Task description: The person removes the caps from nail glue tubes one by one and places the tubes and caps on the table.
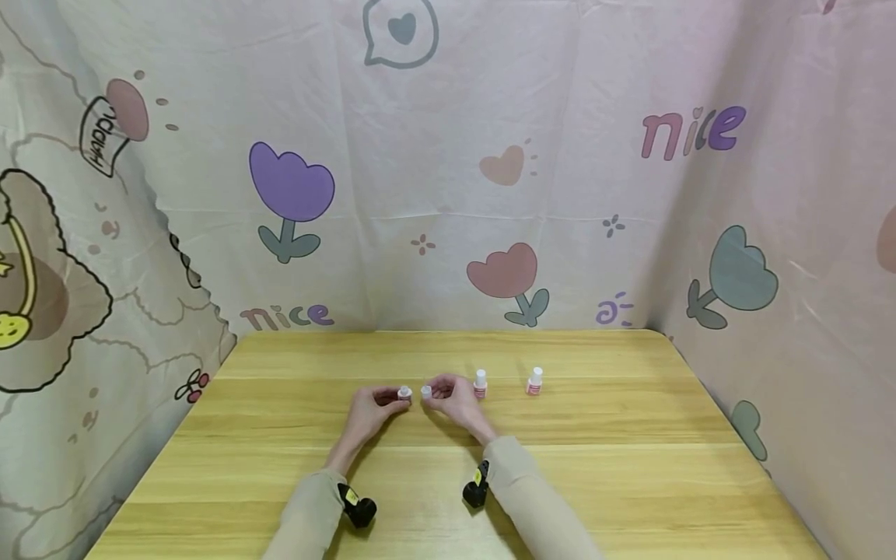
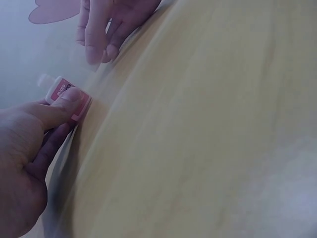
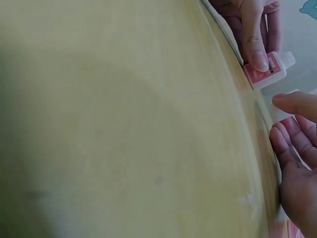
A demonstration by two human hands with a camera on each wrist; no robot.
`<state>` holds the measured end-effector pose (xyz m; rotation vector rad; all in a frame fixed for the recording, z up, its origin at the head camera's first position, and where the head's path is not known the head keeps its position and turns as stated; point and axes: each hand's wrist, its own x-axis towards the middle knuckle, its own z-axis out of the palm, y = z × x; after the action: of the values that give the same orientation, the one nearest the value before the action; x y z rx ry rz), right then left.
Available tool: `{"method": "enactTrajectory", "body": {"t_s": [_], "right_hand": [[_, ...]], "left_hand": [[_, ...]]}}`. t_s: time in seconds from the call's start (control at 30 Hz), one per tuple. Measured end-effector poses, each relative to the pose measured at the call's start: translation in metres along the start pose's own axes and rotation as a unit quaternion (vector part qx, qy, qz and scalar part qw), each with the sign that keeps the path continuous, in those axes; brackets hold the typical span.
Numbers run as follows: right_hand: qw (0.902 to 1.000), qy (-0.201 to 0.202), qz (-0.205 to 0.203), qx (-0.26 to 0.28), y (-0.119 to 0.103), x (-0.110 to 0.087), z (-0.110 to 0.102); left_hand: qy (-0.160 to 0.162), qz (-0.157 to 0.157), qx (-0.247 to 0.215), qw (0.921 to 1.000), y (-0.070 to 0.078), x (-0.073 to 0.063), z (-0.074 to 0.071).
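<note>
A small white bottle with a pink label [image 1: 404, 395] stands at the table's middle, its translucent nozzle uncovered. My left hand [image 1: 367, 411] pinches it between thumb and fingers; in the left wrist view the thumb presses on the bottle's label [image 2: 62, 88]. Just to the right, my right hand [image 1: 456, 400] holds a small white cap [image 1: 426, 393] at its fingertips, apart from the bottle. The right wrist view has the bottle [image 3: 270, 72] upper right, nozzle exposed, with the right hand [image 3: 299, 153] below it and the cap mostly hidden behind the thumb.
Two more white bottles with pink labels stand capped to the right, one close behind the right hand [image 1: 480, 384] and another farther right [image 1: 535, 382]. The wooden table [image 1: 595, 482] meets a printed cloth backdrop [image 1: 420, 179] at its far edge.
</note>
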<state>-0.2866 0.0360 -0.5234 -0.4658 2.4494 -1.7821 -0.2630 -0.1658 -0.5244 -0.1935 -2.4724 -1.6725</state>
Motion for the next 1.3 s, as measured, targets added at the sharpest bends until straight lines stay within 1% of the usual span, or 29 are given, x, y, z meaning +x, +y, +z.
{"method": "enactTrajectory", "body": {"t_s": [0.13,0.23,0.37,0.57,0.73,0.93,1.3], "right_hand": [[0.9996,0.003,0.001,-0.028,-0.001,0.005,0.004],[0.9989,0.003,0.002,-0.046,-0.001,0.009,0.006],[0.9986,0.0,0.004,-0.053,-0.002,0.012,0.007],[0.9975,0.0,-0.01,-0.07,-0.001,0.016,0.009],[0.9968,0.008,-0.024,-0.076,-0.001,0.019,0.012],[0.996,0.012,-0.022,-0.086,0.001,0.02,0.014],[0.996,0.0,-0.026,-0.085,0.0,0.019,0.013]], "left_hand": [[0.006,0.01,-0.001,0.9999,-0.004,0.003,-0.003],[0.005,0.01,0.005,0.9999,-0.004,0.004,-0.006],[0.004,0.009,0.014,0.9999,-0.004,0.006,-0.009],[0.004,0.009,0.023,0.9997,-0.005,0.007,-0.012],[0.006,0.013,0.026,0.9996,-0.007,0.008,-0.013],[0.006,0.018,0.026,0.9995,-0.008,0.009,-0.013],[0.004,0.038,0.026,0.9989,-0.01,0.008,-0.013]]}}
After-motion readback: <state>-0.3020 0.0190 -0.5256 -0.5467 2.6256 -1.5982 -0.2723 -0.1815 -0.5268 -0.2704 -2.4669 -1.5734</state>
